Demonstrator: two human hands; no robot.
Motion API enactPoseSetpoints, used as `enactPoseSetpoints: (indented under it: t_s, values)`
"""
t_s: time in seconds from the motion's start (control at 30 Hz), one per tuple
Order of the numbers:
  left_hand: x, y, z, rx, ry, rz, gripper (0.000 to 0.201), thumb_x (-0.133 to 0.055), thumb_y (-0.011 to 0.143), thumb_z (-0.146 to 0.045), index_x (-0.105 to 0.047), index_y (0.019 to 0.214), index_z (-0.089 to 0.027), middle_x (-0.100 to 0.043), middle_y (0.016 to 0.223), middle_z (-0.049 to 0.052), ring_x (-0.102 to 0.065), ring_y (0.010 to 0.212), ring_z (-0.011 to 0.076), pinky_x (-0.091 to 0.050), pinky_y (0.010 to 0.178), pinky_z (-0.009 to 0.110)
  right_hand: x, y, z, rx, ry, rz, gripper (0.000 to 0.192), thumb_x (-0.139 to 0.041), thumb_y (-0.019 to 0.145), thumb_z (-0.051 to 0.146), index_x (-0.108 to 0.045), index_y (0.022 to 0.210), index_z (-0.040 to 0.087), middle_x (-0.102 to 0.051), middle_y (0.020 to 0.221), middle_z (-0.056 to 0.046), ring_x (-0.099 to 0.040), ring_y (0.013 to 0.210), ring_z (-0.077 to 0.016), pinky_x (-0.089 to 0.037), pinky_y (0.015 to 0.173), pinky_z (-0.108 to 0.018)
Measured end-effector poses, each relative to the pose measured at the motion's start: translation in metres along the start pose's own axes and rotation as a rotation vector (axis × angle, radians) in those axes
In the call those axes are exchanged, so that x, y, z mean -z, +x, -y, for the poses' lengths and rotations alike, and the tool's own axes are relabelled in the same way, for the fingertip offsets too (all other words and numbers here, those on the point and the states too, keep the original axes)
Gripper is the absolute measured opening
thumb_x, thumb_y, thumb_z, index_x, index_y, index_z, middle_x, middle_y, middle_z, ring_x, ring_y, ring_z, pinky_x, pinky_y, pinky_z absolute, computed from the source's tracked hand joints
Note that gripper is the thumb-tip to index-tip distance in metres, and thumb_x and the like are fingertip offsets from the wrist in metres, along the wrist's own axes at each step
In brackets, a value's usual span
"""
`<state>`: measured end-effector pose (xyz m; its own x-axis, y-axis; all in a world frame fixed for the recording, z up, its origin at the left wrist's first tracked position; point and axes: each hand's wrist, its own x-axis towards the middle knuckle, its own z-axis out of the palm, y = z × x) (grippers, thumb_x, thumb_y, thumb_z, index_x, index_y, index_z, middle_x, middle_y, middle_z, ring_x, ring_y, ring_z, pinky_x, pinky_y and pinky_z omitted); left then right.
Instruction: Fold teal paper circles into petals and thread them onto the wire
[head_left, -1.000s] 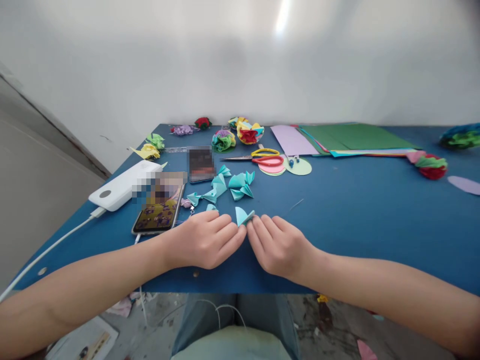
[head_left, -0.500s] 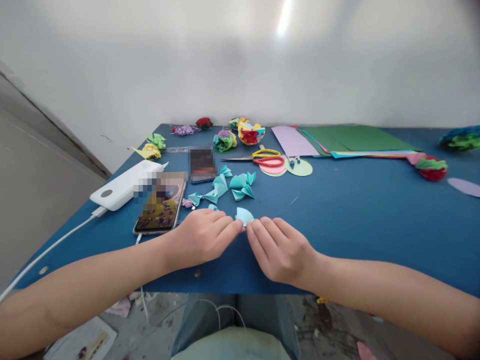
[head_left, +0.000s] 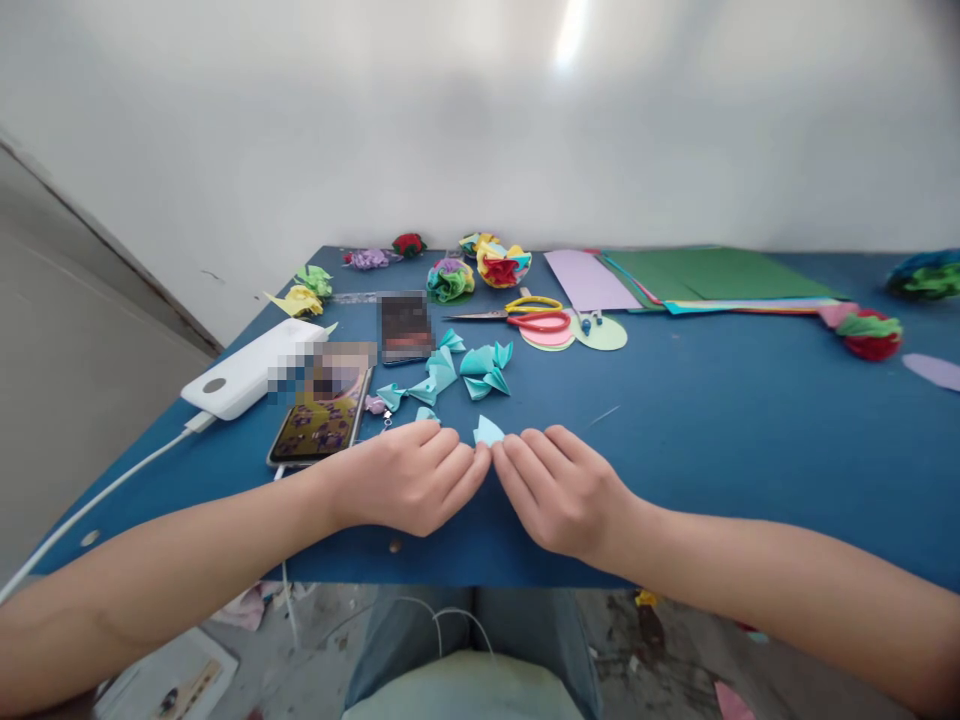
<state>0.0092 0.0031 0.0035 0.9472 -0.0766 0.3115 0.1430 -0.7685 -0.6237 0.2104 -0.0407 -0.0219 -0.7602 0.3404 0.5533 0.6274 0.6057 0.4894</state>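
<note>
Between my fingertips, a small piece of light blue paper [head_left: 489,431] shows as a folded wedge pointing away from me. My left hand [head_left: 424,475] is closed in a pinch at its left side. From the right, my right hand [head_left: 566,492] pinches it too, fingers curled. The lower part of the paper is hidden by the fingers. Just beyond my hands lie folded turquoise paper pieces, one cluster [head_left: 487,370] on the right and a joined string [head_left: 441,372] on the left. A thin needle-like sliver [head_left: 604,415] rests on the blue table [head_left: 720,440].
Scissors [head_left: 536,315] with red and yellow handles lie by paper circles [head_left: 606,333]. A stack of coloured paper [head_left: 720,275] sits against the wall. On the left are a phone [head_left: 322,420], a white power bank [head_left: 251,370] with a cable, and a dark device [head_left: 406,328]. Crumpled paper flowers [head_left: 504,266] stand behind.
The visible part of the light blue paper has become narrower between my fingers. Both hands keep nearly the same place and grip.
</note>
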Motion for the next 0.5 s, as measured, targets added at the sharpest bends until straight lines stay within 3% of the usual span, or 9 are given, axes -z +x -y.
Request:
enactPoseSetpoints:
  t_s: [0.27, 0.5]
  values:
    - [-0.001, 0.001, 0.000, 0.071, -0.081, -0.010, 0.014, -0.044, 0.087, -0.012, -0.056, 0.093, -0.007, -0.052, 0.059, 0.000, -0.050, 0.053, 0.0112, -0.038, 0.048, 0.026, -0.005, 0.002, -0.014, 0.024, 0.110, -0.017, 0.017, -0.044, 0.087, 0.013, -0.059, 0.080, 0.012, -0.056, 0.066, -0.003, -0.048, 0.064, -0.0136, -0.034, 0.061, -0.031]
    - [-0.002, 0.002, -0.003, 0.111, -0.143, -0.014, 0.013, -0.045, 0.087, -0.013, -0.056, 0.091, -0.008, -0.053, 0.059, 0.000, -0.049, 0.053, 0.0113, -0.037, 0.048, 0.026, -0.004, 0.000, -0.010, 0.065, 0.104, -0.048, 0.016, -0.045, 0.085, 0.010, -0.059, 0.078, 0.010, -0.055, 0.063, -0.004, -0.049, 0.063, -0.0148, -0.035, 0.061, -0.032]
